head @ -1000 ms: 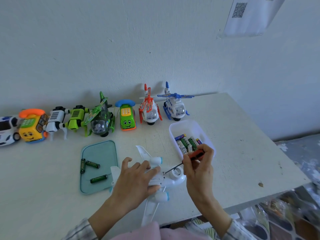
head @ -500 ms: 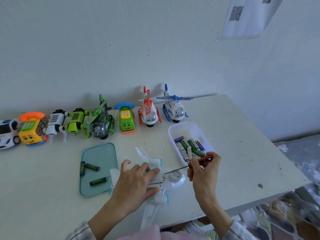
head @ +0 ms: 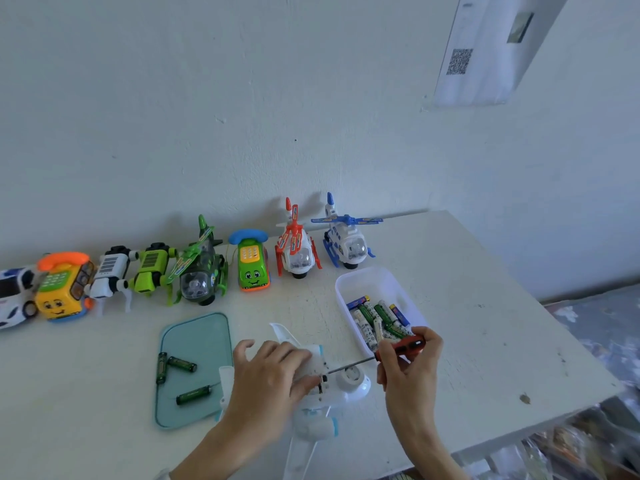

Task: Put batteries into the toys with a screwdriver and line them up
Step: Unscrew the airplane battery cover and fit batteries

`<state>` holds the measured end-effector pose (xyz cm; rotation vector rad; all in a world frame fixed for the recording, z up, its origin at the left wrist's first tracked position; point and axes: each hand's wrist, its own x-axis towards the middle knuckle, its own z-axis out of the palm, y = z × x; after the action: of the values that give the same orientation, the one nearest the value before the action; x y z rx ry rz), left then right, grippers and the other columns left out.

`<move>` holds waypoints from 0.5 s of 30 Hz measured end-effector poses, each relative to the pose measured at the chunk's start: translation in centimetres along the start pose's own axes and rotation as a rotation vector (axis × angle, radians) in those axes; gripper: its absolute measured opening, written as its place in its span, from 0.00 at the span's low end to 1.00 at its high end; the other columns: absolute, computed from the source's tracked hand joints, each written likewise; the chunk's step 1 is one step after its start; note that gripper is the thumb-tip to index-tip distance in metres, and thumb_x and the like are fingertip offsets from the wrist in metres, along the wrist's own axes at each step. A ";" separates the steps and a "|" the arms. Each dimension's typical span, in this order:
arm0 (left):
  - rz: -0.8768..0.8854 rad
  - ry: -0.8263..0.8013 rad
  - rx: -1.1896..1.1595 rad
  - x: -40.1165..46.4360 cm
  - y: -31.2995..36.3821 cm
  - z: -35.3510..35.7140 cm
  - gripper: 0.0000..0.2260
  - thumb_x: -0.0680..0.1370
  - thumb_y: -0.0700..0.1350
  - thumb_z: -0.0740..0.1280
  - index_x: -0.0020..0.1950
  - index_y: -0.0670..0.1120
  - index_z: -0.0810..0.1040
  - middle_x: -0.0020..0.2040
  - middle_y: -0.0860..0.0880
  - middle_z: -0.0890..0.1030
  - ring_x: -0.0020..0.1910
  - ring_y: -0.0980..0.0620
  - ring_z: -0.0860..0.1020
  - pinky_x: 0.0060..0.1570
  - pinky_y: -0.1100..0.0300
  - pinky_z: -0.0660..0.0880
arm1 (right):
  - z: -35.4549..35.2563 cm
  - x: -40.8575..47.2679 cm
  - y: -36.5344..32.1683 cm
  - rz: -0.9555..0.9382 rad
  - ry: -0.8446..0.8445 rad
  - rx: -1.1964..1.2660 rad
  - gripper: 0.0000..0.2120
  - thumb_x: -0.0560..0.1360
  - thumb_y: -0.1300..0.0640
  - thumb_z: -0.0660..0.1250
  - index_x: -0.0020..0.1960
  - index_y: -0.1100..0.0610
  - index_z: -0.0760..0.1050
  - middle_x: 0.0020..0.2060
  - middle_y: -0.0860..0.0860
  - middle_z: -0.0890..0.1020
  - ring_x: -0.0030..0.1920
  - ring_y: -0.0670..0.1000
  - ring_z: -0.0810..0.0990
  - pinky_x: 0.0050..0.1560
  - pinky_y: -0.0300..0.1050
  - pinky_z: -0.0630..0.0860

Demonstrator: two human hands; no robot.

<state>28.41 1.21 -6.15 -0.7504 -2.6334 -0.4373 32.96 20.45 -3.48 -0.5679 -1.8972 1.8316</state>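
A white toy plane (head: 341, 393) with pale blue trim lies upside down on the table near the front edge. My left hand (head: 268, 379) rests over its body and holds it down. My right hand (head: 410, 367) grips the red and black handle of a screwdriver (head: 398, 348); the thin shaft slants down left and its tip meets the plane's underside beside my left fingers. A white bin (head: 372, 282) right of the plane holds several batteries (head: 379, 318). Three green batteries (head: 181, 363) lie on a teal tray (head: 204, 330).
Several toys stand in a row along the wall: a blue helicopter (head: 344, 239), a red helicopter (head: 298, 252), a green phone car (head: 252, 268), a dark green helicopter (head: 201, 271), two robot dogs (head: 133, 273), a yellow phone car (head: 62, 289). The table's right edge drops off to clutter.
My right hand swung the screwdriver handle out to the right and lowered the shaft, keeping the tip at the plane's underside. The left hand stayed on the plane.
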 end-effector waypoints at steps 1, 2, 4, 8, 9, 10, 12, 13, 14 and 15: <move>-0.040 0.004 -0.042 0.6 -0.3 0.0 0.17 0.74 0.65 0.56 0.47 0.58 0.80 0.42 0.64 0.78 0.41 0.60 0.77 0.53 0.53 0.59 | 0.0 -0.1 0.1 0.000 -0.001 0.002 0.17 0.77 0.66 0.64 0.50 0.46 0.63 0.38 0.54 0.75 0.27 0.53 0.71 0.27 0.40 0.69; -0.064 0.015 -0.068 1.5 -0.7 -0.2 0.18 0.74 0.66 0.55 0.48 0.58 0.80 0.42 0.64 0.78 0.41 0.61 0.77 0.52 0.54 0.58 | 0.1 -0.1 0.1 -0.002 -0.001 0.003 0.17 0.76 0.67 0.65 0.50 0.46 0.63 0.38 0.53 0.75 0.27 0.53 0.71 0.28 0.40 0.70; -0.079 -0.005 -0.055 3.8 -1.2 -0.6 0.19 0.74 0.67 0.57 0.50 0.57 0.80 0.45 0.63 0.79 0.44 0.60 0.78 0.52 0.54 0.56 | 0.2 -0.3 0.2 -0.005 -0.005 -0.011 0.17 0.76 0.66 0.65 0.51 0.47 0.64 0.37 0.51 0.75 0.27 0.51 0.73 0.29 0.41 0.71; -0.108 -0.275 0.100 8.9 -1.9 0.1 0.18 0.77 0.62 0.62 0.63 0.56 0.76 0.57 0.59 0.77 0.58 0.56 0.73 0.61 0.51 0.54 | 0.7 -0.7 0.3 -0.049 -0.032 -0.049 0.18 0.75 0.67 0.65 0.53 0.47 0.63 0.35 0.43 0.79 0.27 0.49 0.75 0.31 0.40 0.73; -0.111 -0.330 0.134 9.9 -2.0 0.8 0.18 0.77 0.61 0.61 0.63 0.55 0.76 0.58 0.58 0.77 0.59 0.55 0.72 0.61 0.50 0.55 | 0.7 -0.7 0.4 -0.056 -0.035 -0.056 0.18 0.75 0.68 0.65 0.53 0.48 0.63 0.34 0.43 0.79 0.27 0.49 0.74 0.30 0.39 0.72; -0.120 -0.382 0.164 10.6 -2.3 1.5 0.18 0.77 0.61 0.61 0.63 0.54 0.76 0.58 0.57 0.77 0.58 0.54 0.72 0.61 0.50 0.56 | 0.7 -0.7 0.4 -0.059 -0.035 -0.053 0.18 0.75 0.68 0.65 0.52 0.48 0.63 0.34 0.43 0.79 0.27 0.49 0.74 0.29 0.38 0.72; -0.133 -0.476 0.215 11.4 -2.9 2.8 0.19 0.77 0.61 0.61 0.64 0.54 0.76 0.59 0.55 0.77 0.60 0.52 0.72 0.63 0.48 0.56 | 0.7 -0.7 0.5 -0.053 -0.030 -0.028 0.18 0.75 0.69 0.65 0.53 0.48 0.64 0.34 0.45 0.79 0.27 0.49 0.74 0.29 0.37 0.72; -0.134 -0.518 0.231 11.4 -3.1 3.4 0.21 0.77 0.62 0.61 0.65 0.54 0.75 0.60 0.54 0.76 0.61 0.51 0.71 0.64 0.47 0.56 | 0.7 -0.6 0.6 -0.052 -0.033 -0.021 0.18 0.75 0.69 0.65 0.53 0.48 0.64 0.34 0.44 0.79 0.27 0.49 0.74 0.30 0.37 0.72; -0.133 -0.540 0.238 11.3 -3.3 3.7 0.22 0.76 0.63 0.61 0.66 0.54 0.74 0.62 0.53 0.75 0.62 0.51 0.71 0.66 0.45 0.55 | 0.7 -0.7 0.7 -0.053 -0.039 -0.020 0.18 0.75 0.69 0.65 0.53 0.48 0.64 0.35 0.43 0.79 0.27 0.48 0.74 0.30 0.37 0.72; -0.130 -0.542 0.236 11.1 -3.4 3.8 0.24 0.77 0.64 0.60 0.68 0.54 0.72 0.63 0.53 0.74 0.64 0.51 0.70 0.68 0.44 0.54 | 0.6 -0.7 0.7 -0.057 -0.045 -0.019 0.19 0.75 0.69 0.65 0.53 0.48 0.64 0.35 0.42 0.79 0.26 0.48 0.73 0.30 0.37 0.72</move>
<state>16.78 4.85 -5.42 -0.6974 -3.1715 0.0649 33.13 19.58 -4.25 -0.4784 -1.9422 1.8064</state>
